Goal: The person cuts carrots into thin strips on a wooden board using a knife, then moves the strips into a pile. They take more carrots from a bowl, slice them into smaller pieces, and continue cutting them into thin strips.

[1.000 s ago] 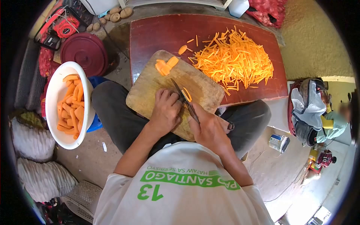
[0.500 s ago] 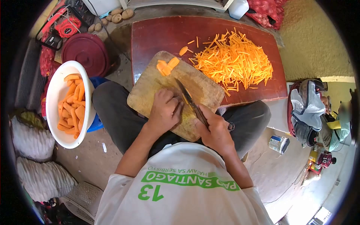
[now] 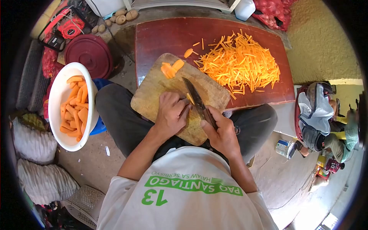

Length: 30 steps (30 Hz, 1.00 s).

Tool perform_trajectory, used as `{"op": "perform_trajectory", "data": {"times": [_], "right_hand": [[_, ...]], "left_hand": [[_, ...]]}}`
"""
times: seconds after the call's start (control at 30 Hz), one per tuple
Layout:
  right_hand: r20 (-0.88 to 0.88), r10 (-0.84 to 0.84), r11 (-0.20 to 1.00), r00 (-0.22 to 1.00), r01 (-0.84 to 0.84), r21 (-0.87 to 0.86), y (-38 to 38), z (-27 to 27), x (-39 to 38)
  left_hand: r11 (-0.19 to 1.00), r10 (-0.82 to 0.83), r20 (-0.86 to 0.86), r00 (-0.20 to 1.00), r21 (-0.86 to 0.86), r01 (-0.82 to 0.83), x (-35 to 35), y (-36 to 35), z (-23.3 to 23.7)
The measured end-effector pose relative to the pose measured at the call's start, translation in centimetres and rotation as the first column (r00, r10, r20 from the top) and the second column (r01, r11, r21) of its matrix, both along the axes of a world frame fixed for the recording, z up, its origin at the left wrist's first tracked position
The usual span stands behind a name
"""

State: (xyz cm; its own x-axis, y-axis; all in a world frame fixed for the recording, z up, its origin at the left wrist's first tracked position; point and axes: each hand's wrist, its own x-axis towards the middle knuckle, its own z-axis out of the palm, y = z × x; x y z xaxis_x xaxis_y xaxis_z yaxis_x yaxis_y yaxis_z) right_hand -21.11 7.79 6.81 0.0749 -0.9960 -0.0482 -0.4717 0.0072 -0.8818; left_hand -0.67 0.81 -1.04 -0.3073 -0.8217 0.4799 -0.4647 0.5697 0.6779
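Observation:
My right hand is wrapped round the handle of a dark-bladed kitchen knife, its tip pointing away from me. Beside the blade, my left hand has its fingers curled over a piece of carrot; only a bit of orange shows at the fingertips. Both hands are over a worn wooden chopping board that rests across my lap and the table edge. Several carrot slices lie at the board's far end. A big heap of carrot strips sits beyond it.
The red table bears the heap. Left of my knee, a white basin holds peeled carrots; behind it is a maroon lidded tub. Sacks and a plastic crate stand lower left. A person is at far right.
The knife has lifted slightly and its blade has turned, now a little right of my left fingers. The carrot slices on the board have not moved.

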Motion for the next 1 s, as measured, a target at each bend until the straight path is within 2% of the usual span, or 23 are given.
{"op": "perform_trajectory", "data": {"times": [0.03, 0.13, 0.23, 0.27, 0.33, 0.37, 0.47, 0.53, 0.57, 0.6, 0.7, 0.73, 0.83, 0.9, 0.97, 1.0], "right_hand": [[-0.007, -0.002, 1.000, 1.000, 0.002, -0.007, 0.2, 0.3, 0.1], [-0.019, 0.056, 0.979, 0.998, -0.051, 0.197, 0.7, 2.3, -0.5], [0.075, 0.144, 0.939, 0.987, -0.160, 0.306, 1.2, 2.3, -1.2], [0.038, 0.170, 0.952, 0.985, -0.174, 0.254, 1.3, 1.8, -1.8], [-0.039, 0.219, 0.967, 0.975, -0.211, 0.144, 1.2, 0.0, -3.5], [-0.056, 0.167, 0.977, 0.984, -0.158, 0.145, 0.7, -0.6, -4.7], [-0.101, -0.004, 0.988, 0.995, 0.020, 0.150, -2.5, -1.1, -8.6], [-0.191, -0.135, 0.985, 0.972, 0.152, 0.082, -5.0, -0.4, -10.1], [-0.258, -0.205, 0.977, 0.944, 0.213, 0.004, -6.0, -0.2, -10.6], [-0.268, -0.235, 0.956, 0.934, 0.172, -0.237, -6.9, -0.3, -11.0], [-0.156, -0.317, 0.947, 0.935, 0.306, -0.094, -7.3, 0.8, -12.1], [-0.087, -0.301, 0.954, 0.950, 0.297, -0.049, -7.3, 0.4, -12.6], [0.001, -0.312, 0.946, 0.950, 0.310, -0.089, -6.0, -1.3, -11.5], [0.033, -0.288, 0.957, 0.957, 0.289, -0.024, -4.6, -1.4, -10.4], [0.071, -0.324, 0.938, 0.944, 0.310, 0.157, -3.2, -0.7, -8.7], [0.130, -0.307, 0.949, 0.943, 0.293, 0.114, -2.6, -0.7, -8.0]], "left_hand": [[1.000, 0.009, -0.001, 1.000, 0.004, -0.009, 0.1, 0.1, 0.0], [0.978, 0.198, -0.114, 0.973, -0.048, -0.205, 0.7, -0.3, -0.4], [0.953, 0.299, -0.226, 0.927, 0.119, -0.279, 1.9, -0.9, 0.6], [0.953, 0.301, -0.180, 0.936, 0.077, -0.292, 2.4, -1.3, 1.3], [0.952, 0.301, -0.194, 0.934, 0.125, -0.281, 2.5, -1.7, 1.3], [0.950, 0.302, -0.200, 0.932, 0.146, -0.276, 2.6, -1.8, 1.2], [0.972, 0.220, -0.071, 0.973, 0.095, -0.213, 2.9, -2.2, 1.3], [0.983, 0.168, -0.016, 0.986, 0.080, -0.166, 3.0, -2.6, 1.2], [0.987, 0.142, 0.010, 0.990, 0.073, -0.142, 3.0, -2.9, 1.3], [0.990, 0.129, 0.043, 0.991, 0.043, -0.131, 2.9, -3.4, 1.5], [0.994, 0.106, 0.139, 0.985, -0.018, -0.104, 2.8, -5.4, 2.4], [0.995, 0.101, 0.171, 0.980, -0.020, -0.099, 2.7, -6.4, 2.7], [0.992, 0.119, 0.311, 0.943, -0.087, -0.096, 2.3, -9.9, 2.7], [0.992, 0.118, 0.419, 0.900, -0.095, -0.086, 1.8, -11.9, 2.3], [0.996, 0.085, 0.526, 0.846, -0.044, -0.073, 1.2, -13.2, 1.9], [0.995, 0.099, 0.534, 0.840, -0.054, -0.083, 0.8, -13.4, 1.8]]}}
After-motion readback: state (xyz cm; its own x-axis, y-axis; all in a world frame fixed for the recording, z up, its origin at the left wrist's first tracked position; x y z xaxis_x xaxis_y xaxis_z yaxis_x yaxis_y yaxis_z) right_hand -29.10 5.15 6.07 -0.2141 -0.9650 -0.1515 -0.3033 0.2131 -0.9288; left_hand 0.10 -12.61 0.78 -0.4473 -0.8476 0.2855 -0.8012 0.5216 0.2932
